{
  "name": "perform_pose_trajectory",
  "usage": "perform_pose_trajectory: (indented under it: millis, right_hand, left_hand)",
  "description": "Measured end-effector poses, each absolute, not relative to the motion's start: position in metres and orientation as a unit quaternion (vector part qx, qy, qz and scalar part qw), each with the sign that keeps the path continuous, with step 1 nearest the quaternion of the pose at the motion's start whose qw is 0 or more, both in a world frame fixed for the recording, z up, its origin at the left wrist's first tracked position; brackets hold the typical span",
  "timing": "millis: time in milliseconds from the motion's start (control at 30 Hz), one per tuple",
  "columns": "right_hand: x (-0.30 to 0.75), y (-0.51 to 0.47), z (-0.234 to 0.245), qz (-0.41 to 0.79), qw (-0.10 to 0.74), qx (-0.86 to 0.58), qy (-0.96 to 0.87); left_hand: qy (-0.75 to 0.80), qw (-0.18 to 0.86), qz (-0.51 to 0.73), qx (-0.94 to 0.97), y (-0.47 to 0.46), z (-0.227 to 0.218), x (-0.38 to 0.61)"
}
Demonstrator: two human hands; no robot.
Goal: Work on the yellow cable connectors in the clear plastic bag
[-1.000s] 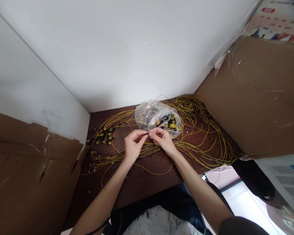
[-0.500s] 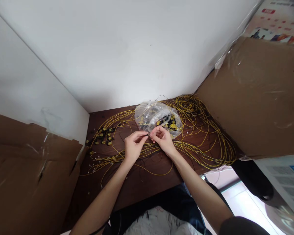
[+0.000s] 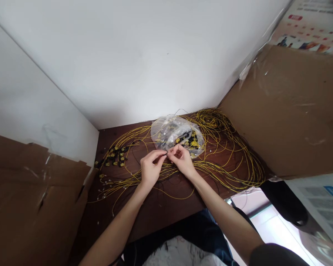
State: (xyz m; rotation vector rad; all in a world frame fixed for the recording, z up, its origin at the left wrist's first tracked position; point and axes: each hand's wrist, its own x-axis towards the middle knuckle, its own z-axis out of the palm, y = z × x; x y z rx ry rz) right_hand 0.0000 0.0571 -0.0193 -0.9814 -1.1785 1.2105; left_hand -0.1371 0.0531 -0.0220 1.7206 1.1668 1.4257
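Observation:
My left hand and my right hand meet fingertip to fingertip over a dark wooden table. Both pinch a small dark part on a thin wire; I cannot make it out more exactly. Just behind the hands lies a clear plastic bag holding small yellow and black connectors. Loose yellow wires spread in loops all over the tabletop, under and around both hands.
A cluster of yellow and black connectors lies at the table's left. Cardboard sheets stand to the left and right. White walls close the back. A black object hangs off the right edge.
Both hands stay together pinching the same small part, with only slight finger movement. The view has shifted a little, so everything sits slightly lower and to the left.

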Motion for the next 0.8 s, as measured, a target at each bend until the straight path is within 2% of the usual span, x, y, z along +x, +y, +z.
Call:
perform_pose_trajectory:
  millis: [500,800]
  right_hand:
    - [-0.002,0.058,-0.015,0.546,0.55,-0.409,-0.482]
    - [0.001,0.059,-0.013,0.545,0.505,-0.444,-0.5]
  left_hand:
    - [0.447,0.335,0.546,0.624,0.054,-0.023,-0.138]
    - [0.444,0.337,0.561,0.612,0.055,-0.015,-0.143]
